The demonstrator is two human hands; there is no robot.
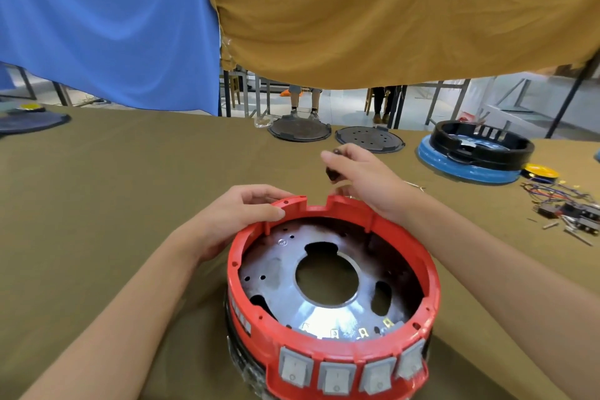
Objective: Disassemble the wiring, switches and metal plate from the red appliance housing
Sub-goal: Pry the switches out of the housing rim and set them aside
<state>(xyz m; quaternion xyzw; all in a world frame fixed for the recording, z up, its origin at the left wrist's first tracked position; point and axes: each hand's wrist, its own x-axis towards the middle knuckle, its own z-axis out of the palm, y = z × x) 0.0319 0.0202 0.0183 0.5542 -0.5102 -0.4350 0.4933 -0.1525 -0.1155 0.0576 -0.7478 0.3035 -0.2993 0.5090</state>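
A: Left hand (242, 214) grips the red housing (334, 344) rim, on the table in front. Right hand (360, 178) pinches a small dark part (332, 174) above the far rim.

B: Risk: switches (352, 373) not out yet; loose grip, housing may skid. Metal plate (328, 279) edges could cut.

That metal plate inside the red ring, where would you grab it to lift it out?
Probably by the edge of the big round centre hole in the metal plate, reaching straight down from above. The red housing walls it in all around, so its outer edge looks hard to reach.
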